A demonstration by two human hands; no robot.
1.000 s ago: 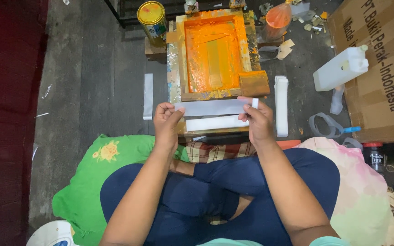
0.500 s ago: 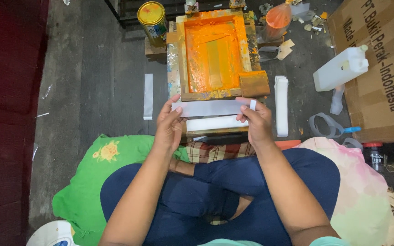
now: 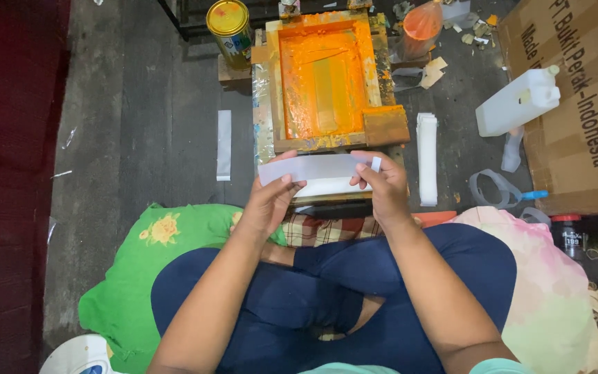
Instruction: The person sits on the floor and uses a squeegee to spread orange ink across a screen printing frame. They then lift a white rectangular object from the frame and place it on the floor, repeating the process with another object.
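Head view of a seated person at floor level. The left hand [image 3: 271,201] pinches the left end of a long white paper strip [image 3: 309,168], thumb on top and fingers curled beneath; the right hand [image 3: 381,185] pinches the right end between thumb and fingertips. The strip is held level between both hands, just above a second white strip [image 3: 330,187] lying on a low board, and just near of the wooden printing frame [image 3: 327,79].

The frame, coated in orange ink, lies flat directly beyond the hands; its near edge almost meets the held strip. A stack of white strips [image 3: 427,158] lies just right of the frame, and a single strip [image 3: 223,144] lies on the grey floor [image 3: 147,125] to the left, well apart. A yellow-lidded tin [image 3: 229,24] stands at the far left of the frame. A white plastic jug [image 3: 518,102] and a cardboard box [image 3: 583,104] close the right side. Open floor extends left to a dark red edge. A green cloth [image 3: 140,277] lies by the left knee.
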